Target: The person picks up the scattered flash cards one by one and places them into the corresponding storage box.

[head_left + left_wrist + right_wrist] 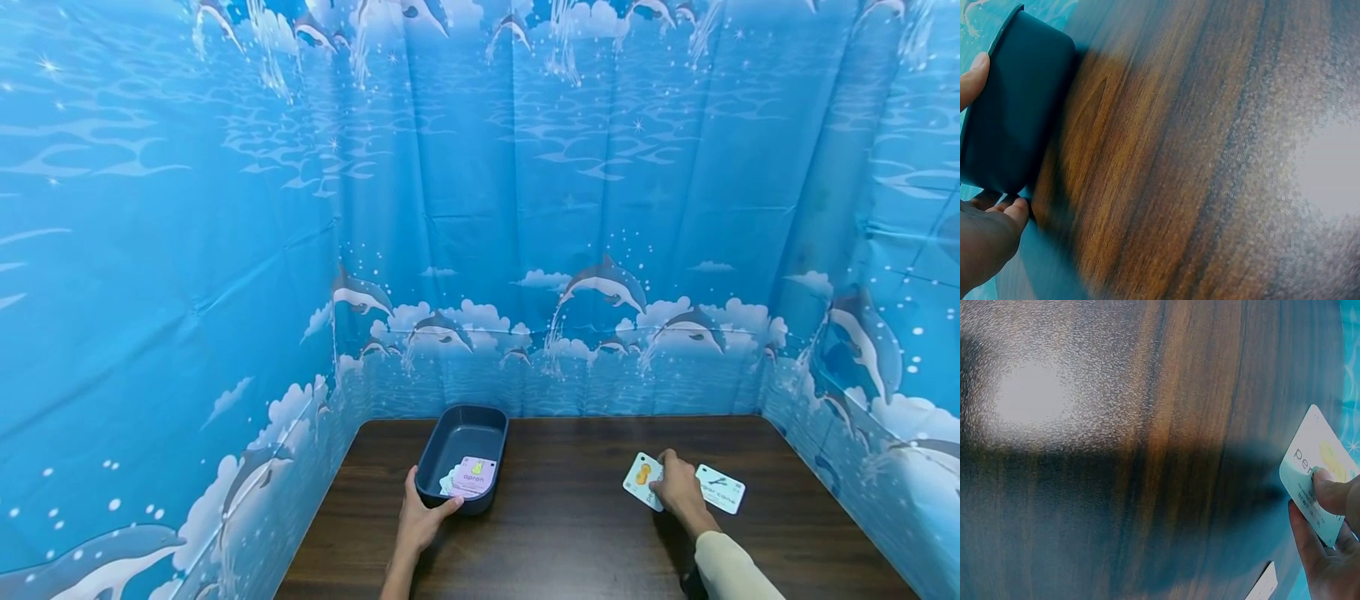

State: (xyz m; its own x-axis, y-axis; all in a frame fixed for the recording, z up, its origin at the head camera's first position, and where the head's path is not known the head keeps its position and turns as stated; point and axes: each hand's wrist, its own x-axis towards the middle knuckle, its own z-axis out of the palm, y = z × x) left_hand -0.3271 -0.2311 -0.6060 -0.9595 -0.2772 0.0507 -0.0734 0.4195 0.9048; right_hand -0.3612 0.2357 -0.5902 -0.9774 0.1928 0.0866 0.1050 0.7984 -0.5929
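Note:
A dark oblong tray (462, 429) stands left of the table's middle, with several picture cards (474, 477) at its near end; the top one is pink and reads "apron". My left hand (422, 518) grips the tray's near left corner, thumb on the near rim. Between thumb and fingers my right hand (678, 487) pinches a white card (1310, 456) with a yellow peanut-like picture, held above the table. A second card (722, 489), reading partly "gar cane", lies just right of that hand; only its corner shows in the right wrist view.
Brown wood-grain table (570, 533) lies under everything. A blue dolphin-print curtain (562, 208) encloses its back and both sides. Glare from a light whitens part of the tabletop in both wrist views.

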